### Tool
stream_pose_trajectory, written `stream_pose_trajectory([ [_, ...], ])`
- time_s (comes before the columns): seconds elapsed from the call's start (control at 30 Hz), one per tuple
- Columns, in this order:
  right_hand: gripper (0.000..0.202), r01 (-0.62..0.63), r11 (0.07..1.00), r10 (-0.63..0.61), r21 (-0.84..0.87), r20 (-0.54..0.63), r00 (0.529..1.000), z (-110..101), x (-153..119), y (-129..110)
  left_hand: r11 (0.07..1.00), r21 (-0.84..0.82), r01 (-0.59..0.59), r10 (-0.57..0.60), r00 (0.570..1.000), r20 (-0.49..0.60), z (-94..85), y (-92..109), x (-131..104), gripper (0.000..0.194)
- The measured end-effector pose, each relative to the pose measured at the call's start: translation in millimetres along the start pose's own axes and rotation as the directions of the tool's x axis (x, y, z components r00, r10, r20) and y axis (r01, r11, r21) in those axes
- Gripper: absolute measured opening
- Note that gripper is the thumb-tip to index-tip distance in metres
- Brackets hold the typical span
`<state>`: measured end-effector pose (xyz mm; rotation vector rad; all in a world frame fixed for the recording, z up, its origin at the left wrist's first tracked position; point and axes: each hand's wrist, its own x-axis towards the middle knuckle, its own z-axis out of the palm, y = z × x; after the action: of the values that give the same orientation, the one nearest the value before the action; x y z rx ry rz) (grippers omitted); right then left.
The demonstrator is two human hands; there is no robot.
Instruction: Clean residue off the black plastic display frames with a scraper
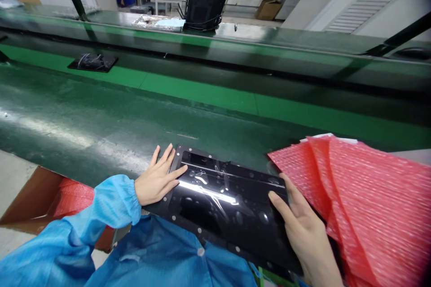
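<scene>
A glossy black flat panel (215, 197) with wrinkled clear film lies on a dark plate with round silvery dots (200, 230) along its edges, at the near edge of the green workbench. My left hand (158, 179) rests flat on the panel's left end, fingers spread. At the right end my right hand (303, 224) grips the edge, its thumb on top and its other fingers along the far side, partly hidden. Close beside that hand is a stack of pink bubble-wrap bags (380, 206).
Across the green bench (84, 112) lies another black panel (93, 63) on a bright green strip. A raised shelf (262, 36) behind carries a black device (204, 11). Down on the left stands an open cardboard box (30, 197) holding pink wrap.
</scene>
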<state>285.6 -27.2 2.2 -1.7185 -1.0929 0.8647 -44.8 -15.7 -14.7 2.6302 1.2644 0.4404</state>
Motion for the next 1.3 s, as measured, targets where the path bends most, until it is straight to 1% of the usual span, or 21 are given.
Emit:
stream_pose_trajectory([
  [0.17, 0.074, 0.006, 1.0, -0.006, -0.005, -0.001, 1.0, 1, -3, -4, 0.998, -0.005, -0.056, 0.056, 0.998, 0.032, -4.7, -2, 1, 0.055],
  [0.23, 0.073, 0.004, 1.0, -0.005, -0.014, -0.01, 1.0, 0, -5, -5, 0.996, -0.032, -0.087, 0.088, 0.995, 0.047, -7.1, -4, 2, 0.062],
  [0.33, 0.071, -0.004, 0.999, 0.002, -0.047, -0.029, 1.0, 0, -6, -6, 0.992, -0.054, -0.113, 0.117, 0.99, 0.076, -9.7, -6, 3, 0.081],
  [0.43, 0.067, -0.03, 0.999, 0.029, -0.037, -0.039, 0.999, 1, -7, -7, 0.995, -0.027, -0.095, 0.097, 0.99, 0.105, -9.4, -3, 3, 0.091],
  [0.53, 0.063, -0.093, 0.995, 0.093, 0.047, -0.003, 0.996, 1, -7, -8, 0.996, 0.05, -0.076, 0.069, 0.988, 0.137, -9.0, 1, 2, 0.093],
  [0.57, 0.06, -0.088, 0.994, 0.088, 0.06, 0.004, 0.996, -1, -7, -7, 0.994, 0.081, -0.076, 0.063, 0.987, 0.145, -9.4, 3, 3, 0.093],
  [0.6, 0.056, -0.057, 0.997, 0.057, 0.047, 0.002, 0.998, -3, -5, -5, 0.991, 0.11, -0.076, 0.059, 0.987, 0.149, -10.1, 4, 3, 0.093],
  [0.67, 0.046, 0.077, 0.995, -0.078, -0.064, -0.013, 0.997, -10, -1, 1, 0.983, 0.16, -0.086, 0.063, 0.987, 0.147, -11.5, 5, 3, 0.092],
  [0.73, 0.037, 0.23, 0.948, -0.234, -0.22, 0.011, 0.972, -18, 5, 8, 0.974, 0.202, -0.107, 0.08, 0.987, 0.137, -11.4, 3, 2, 0.089],
  [0.8, 0.031, 0.339, 0.883, -0.331, -0.325, 0.081, 0.94, -27, 11, 15, 0.962, 0.242, -0.13, 0.104, 0.988, 0.118, -9.4, 0, 1, 0.086],
  [0.87, 0.029, 0.388, 0.845, -0.367, -0.369, 0.129, 0.921, -34, 17, 20, 0.949, 0.277, -0.151, 0.13, 0.987, 0.094, -6.6, -3, 0, 0.084],
  [1.0, 0.028, 0.436, 0.8, -0.42, -0.411, 0.136, 0.898, -38, 24, 27, 0.93, 0.328, -0.164, 0.151, 0.986, 0.064, -4.2, -5, 0, 0.079],
  [1.13, 0.034, 0.512, 0.724, -0.478, -0.463, 0.199, 0.856, -37, 26, 32, 0.92, 0.387, -0.064, 0.071, 0.997, -0.003, -1.9, 0, 11, 0.067],
  [1.2, 0.04, 0.547, 0.652, -0.499, -0.525, 0.246, 0.831, -37, 26, 34, 0.915, 0.404, -0.005, 0.028, 0.998, -0.05, 2.4, 2, 20, 0.064],
  [1.3, 0.047, 0.599, 0.487, -0.523, -0.635, 0.337, 0.783, -37, 26, 37, 0.919, 0.392, 0.045, -0.001, 0.994, -0.112, 10.9, 4, 31, 0.065],
])
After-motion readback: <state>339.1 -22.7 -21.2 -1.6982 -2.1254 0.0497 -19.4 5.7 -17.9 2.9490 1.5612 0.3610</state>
